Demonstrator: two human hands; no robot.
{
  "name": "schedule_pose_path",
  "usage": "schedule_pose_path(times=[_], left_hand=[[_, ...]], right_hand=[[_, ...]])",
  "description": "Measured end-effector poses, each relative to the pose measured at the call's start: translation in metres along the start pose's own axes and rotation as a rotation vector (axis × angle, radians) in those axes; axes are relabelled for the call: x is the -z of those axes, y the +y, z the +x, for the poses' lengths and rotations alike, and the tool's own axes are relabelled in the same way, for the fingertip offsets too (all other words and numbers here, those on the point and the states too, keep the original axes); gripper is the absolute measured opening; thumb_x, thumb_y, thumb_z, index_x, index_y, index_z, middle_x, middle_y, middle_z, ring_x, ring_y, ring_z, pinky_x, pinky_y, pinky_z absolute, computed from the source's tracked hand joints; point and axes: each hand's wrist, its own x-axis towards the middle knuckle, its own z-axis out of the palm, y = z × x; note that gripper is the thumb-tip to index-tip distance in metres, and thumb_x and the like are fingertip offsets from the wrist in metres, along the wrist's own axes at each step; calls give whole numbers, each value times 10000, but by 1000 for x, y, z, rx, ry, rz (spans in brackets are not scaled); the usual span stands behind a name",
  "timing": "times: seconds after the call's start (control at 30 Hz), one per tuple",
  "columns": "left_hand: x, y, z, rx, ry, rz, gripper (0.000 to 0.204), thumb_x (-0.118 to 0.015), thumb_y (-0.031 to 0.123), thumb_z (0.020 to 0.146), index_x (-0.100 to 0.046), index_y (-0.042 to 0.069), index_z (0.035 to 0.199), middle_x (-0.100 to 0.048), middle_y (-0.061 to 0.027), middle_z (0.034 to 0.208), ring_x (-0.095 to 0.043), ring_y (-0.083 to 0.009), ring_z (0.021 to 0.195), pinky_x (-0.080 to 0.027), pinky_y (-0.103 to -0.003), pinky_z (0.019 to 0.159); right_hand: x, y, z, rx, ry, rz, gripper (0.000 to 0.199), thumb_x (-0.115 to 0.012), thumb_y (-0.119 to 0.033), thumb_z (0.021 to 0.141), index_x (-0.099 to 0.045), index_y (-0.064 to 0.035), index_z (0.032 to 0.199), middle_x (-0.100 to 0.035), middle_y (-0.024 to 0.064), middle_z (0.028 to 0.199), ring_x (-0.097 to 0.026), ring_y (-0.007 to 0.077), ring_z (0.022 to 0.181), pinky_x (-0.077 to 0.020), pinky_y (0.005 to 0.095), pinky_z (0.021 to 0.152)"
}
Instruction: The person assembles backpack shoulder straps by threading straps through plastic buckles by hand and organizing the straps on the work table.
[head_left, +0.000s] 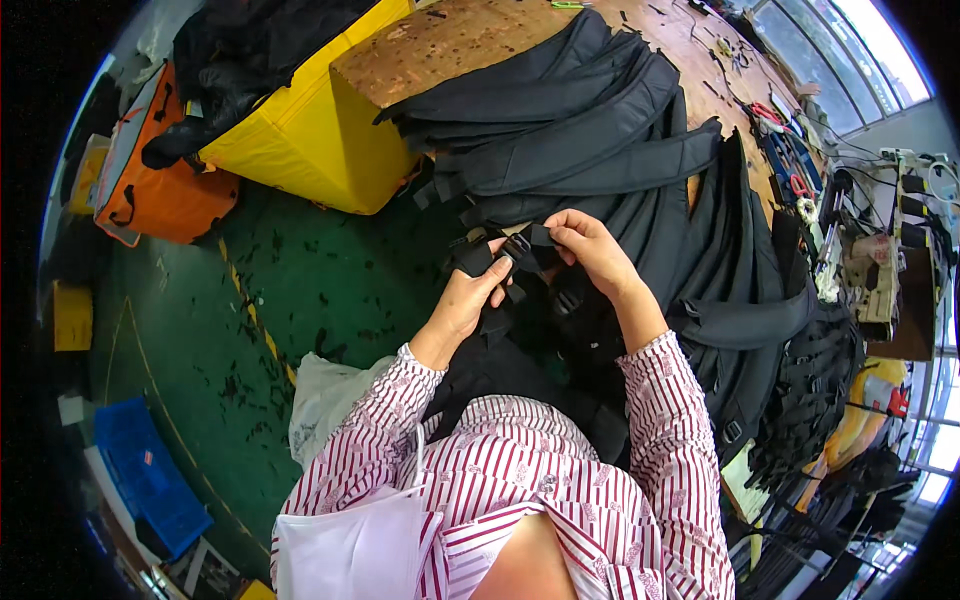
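A black plastic buckle (515,247) on dark webbing is held up between my two hands, in front of my body. My left hand (468,297) pinches the buckle's left side, thumb on top. With thumb and fingers closed, my right hand (592,250) grips the black webbing strap (541,246) at the buckle's right. More black straps hang below my hands and lie over my lap, partly hidden. Just beyond and to the right, a pile of padded black shoulder straps (570,150) spreads over the table's edge.
A wooden table (420,60) carries the pile, with scissors (768,113) at its right. At far left stand a large yellow bin (320,130) and an orange bin (165,190). A blue crate (150,475) rests on the green floor (190,330), among black scraps. Bundled webbing (805,400) hangs at right.
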Motion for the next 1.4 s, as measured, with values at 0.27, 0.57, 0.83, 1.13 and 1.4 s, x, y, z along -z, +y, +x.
schedule_pose_path(times=[0.27, 0.57, 0.83, 1.13, 1.4], left_hand=[[-4, 10, 3, -30, -115, 54, 370, -566, 200, 923, -537, 3, 1235, -537, 35, 828, -474, -35, 684, -368, -170, 495], [-7, 3, 14, 6, -133, 19, 336, -588, 174, 911, -555, 0, 1197, -526, 15, 788, -474, -43, 662, -376, -182, 494], [-3, 11, 14, 116, -165, 14, 261, -588, 173, 914, -572, 16, 1121, -526, 18, 778, -471, -41, 642, -378, -175, 486], [1, 13, 15, 139, -202, 64, 283, -594, 181, 913, -545, 19, 1140, -517, 15, 751, -425, -31, 552, -348, -161, 470], [-3, 12, 17, 125, -143, 138, 210, -586, 175, 919, -556, 34, 1071, -516, 12, 728, -390, -33, 496, -317, -176, 446]], right_hand=[[0, 0, 0, -36, 37, 41, 83, -545, -125, 915, -577, -58, 952, -507, -55, 759, -420, 34, 607, -347, 168, 557], [3, -8, 2, -70, -48, 0, 107, -555, -154, 918, -583, -55, 950, -512, -58, 758, -416, 35, 609, -343, 169, 552], [15, -18, 7, -135, -186, -105, 146, -599, -203, 898, -598, -57, 904, -507, -76, 737, -402, 26, 611, -327, 168, 550], [6, -29, 9, -47, -282, -227, 181, -594, -229, 909, -594, -60, 845, -495, -92, 723, -408, 11, 629, -321, 169, 552], [-17, -16, 2, 58, -10, -360, 172, -519, -198, 953, -595, -44, 941, -513, -51, 727, -417, 36, 582, -368, 190, 527]])
